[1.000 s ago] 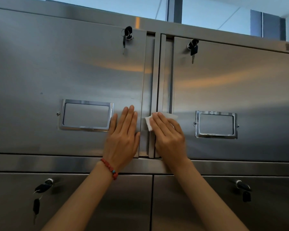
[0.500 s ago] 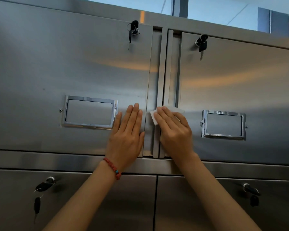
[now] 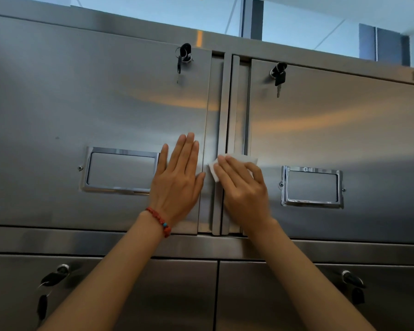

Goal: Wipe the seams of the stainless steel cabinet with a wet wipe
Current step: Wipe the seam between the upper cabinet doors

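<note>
A stainless steel cabinet [image 3: 81, 103] fills the view, with two upper doors that meet at a vertical centre seam [image 3: 221, 115]. My right hand [image 3: 244, 189] presses a white wet wipe [image 3: 239, 158] flat against that seam, about two thirds of the way down the doors. The fingers lie straight over the wipe, and only its top and left edges show. My left hand [image 3: 177, 185], with a red bead bracelet on its wrist, rests flat with straight fingers on the left door beside the seam.
Keys hang in the locks of both upper doors [image 3: 183, 56] [image 3: 279, 74] and both lower doors [image 3: 55, 278] [image 3: 351, 283]. Each upper door carries a chrome label frame [image 3: 120, 170] [image 3: 311, 186]. A horizontal seam [image 3: 58, 226] runs under the upper doors.
My right hand and the wipe have slid a little way up the centre seam. My left hand stays flat on the left door. The view has tilted upward.
</note>
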`<state>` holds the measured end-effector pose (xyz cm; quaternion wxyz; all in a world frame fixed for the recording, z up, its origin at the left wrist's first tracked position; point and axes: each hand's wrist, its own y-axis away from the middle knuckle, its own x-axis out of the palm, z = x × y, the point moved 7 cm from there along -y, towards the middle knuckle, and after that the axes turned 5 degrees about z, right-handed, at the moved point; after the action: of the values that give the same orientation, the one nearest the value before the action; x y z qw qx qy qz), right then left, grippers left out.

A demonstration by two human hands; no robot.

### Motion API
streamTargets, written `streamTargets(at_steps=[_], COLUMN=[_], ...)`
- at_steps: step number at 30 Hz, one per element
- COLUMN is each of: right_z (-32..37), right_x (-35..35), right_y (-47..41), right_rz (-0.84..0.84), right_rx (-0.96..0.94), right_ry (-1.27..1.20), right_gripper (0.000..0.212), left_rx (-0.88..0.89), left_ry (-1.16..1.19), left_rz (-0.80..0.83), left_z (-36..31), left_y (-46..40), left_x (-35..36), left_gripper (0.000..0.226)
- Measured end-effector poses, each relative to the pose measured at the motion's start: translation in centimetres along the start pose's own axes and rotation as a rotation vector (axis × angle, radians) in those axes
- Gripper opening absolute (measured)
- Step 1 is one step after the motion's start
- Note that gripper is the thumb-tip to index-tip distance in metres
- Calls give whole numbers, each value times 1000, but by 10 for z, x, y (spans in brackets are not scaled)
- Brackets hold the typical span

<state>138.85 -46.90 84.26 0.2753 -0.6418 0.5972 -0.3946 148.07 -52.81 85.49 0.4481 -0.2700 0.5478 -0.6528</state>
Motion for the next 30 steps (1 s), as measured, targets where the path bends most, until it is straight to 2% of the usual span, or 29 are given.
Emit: streamTargets(at_steps=[13, 20, 30], right_z=[-9, -12, -15], right_x=[10, 8, 7], right_y=[-14, -18, -14], right_rz=[-50, -43, 16], right_rx=[61, -89, -209], right_ry=[-26, 3, -7], right_gripper=[26, 24, 24], left_rx=[9, 2, 6], left_ry=[-17, -27, -32], left_rz=[-15, -17, -22], left_z=[4, 4, 4], left_y=[1, 1, 3], left_x=[6, 6, 9], left_gripper=[56, 56, 57])
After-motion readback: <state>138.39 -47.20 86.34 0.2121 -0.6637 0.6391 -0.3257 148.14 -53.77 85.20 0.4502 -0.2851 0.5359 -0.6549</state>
